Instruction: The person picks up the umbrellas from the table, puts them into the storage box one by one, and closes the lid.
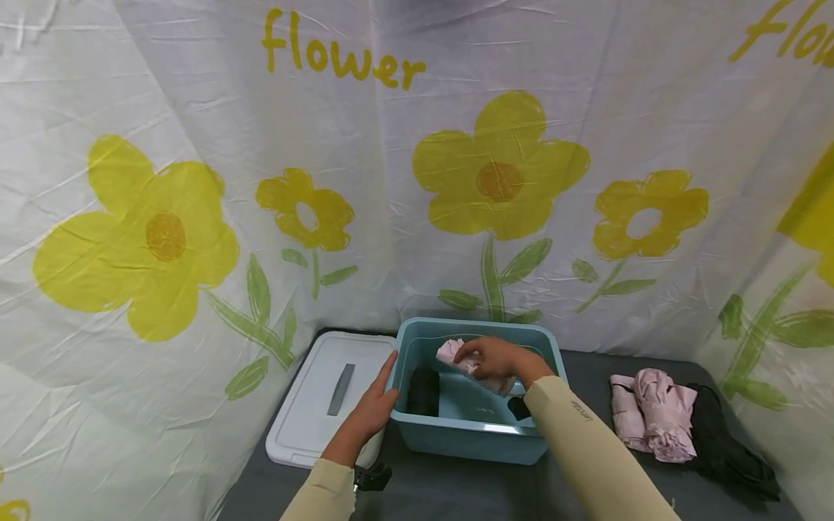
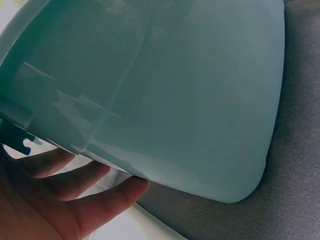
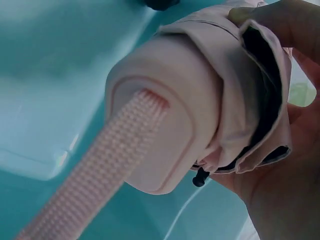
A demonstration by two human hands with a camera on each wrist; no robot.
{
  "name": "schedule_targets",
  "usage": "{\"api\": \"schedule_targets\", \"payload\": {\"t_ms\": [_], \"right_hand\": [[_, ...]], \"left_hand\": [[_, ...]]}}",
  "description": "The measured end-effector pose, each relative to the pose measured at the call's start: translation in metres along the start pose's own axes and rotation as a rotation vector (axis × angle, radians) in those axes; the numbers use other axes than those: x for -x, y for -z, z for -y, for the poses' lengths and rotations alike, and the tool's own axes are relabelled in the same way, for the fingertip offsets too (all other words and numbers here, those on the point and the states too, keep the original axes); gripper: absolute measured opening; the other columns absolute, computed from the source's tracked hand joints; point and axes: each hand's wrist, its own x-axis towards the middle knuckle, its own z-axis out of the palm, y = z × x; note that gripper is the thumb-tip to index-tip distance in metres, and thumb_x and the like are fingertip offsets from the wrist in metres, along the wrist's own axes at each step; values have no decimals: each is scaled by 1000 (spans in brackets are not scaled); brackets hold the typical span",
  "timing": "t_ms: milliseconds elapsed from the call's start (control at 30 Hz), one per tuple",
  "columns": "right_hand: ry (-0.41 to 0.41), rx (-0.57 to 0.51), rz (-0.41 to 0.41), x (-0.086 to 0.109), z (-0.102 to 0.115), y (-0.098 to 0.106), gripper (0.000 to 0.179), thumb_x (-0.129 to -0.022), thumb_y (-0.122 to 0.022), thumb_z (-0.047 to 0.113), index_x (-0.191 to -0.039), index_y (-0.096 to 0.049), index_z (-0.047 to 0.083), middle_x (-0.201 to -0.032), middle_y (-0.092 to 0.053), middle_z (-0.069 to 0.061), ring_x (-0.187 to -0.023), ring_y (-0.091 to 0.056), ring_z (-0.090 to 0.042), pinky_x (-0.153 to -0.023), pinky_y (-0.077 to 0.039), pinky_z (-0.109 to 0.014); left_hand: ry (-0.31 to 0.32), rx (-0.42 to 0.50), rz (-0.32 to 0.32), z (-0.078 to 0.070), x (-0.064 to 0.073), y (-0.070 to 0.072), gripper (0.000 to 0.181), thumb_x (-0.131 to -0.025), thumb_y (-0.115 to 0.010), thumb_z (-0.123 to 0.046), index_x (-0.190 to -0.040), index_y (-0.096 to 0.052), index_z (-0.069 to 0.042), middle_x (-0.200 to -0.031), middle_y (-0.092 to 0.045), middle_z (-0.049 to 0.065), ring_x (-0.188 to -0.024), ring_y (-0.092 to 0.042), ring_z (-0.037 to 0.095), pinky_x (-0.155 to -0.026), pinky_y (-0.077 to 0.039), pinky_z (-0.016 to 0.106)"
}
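My right hand (image 1: 502, 358) grips a folded pale pink umbrella (image 3: 165, 115) inside the blue-green plastic bin (image 1: 472, 450). In the right wrist view, the umbrella's smooth handle and woven wrist strap (image 3: 100, 170) face the camera, and its loosely gathered fabric lies within my fingers. A black rolled bundle (image 1: 424, 392) lies along the bin's left side. My left hand (image 1: 369, 414) is at the bin's left wall, its fingers (image 2: 110, 202) extended and their tips against the outside of it.
Left of the bin lies a white lid (image 1: 306, 405) with a grey handle. On the dark table (image 1: 449, 492) at right are two pink folded umbrellas (image 1: 667, 416) beside a black folded fabric item (image 1: 726, 445). A flower-printed curtain (image 1: 384, 174) hangs behind.
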Motion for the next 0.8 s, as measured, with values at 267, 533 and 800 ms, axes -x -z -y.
{"api": "schedule_targets", "payload": {"t_ms": [267, 533, 800], "right_hand": [[-44, -47, 25, -7, -1, -7, 40, -85, -64, 5, -117, -68, 29, -135, -55, -4, -105, -50, -23, -88, -47, -46], [-50, -39, 56, -14, -5, -13, 41, -84, -64, 5, -119, -67, 27, -134, -54, -6, -101, -51, -23, -82, -48, -41], [-93, -47, 91, -18, -6, -17, 41, -83, -65, 4, -117, -66, 26, -126, -55, -5, -97, -51, -23, -75, -47, -36]], "left_hand": [[-7, 0, -9, 0, 1, 2, 71, -93, -38, -8, -157, -11, -25, -162, -17, 12, -139, -30, 42, -101, -32, 67], [-16, 7, -1, 1, 1, 2, 71, -94, -38, -9, -157, -10, -25, -162, -17, 12, -140, -29, 43, -100, -32, 68], [-4, 15, 20, 2, 1, 2, 72, -94, -36, -12, -157, -8, -30, -162, -16, 12, -140, -29, 42, -101, -32, 67]]}}
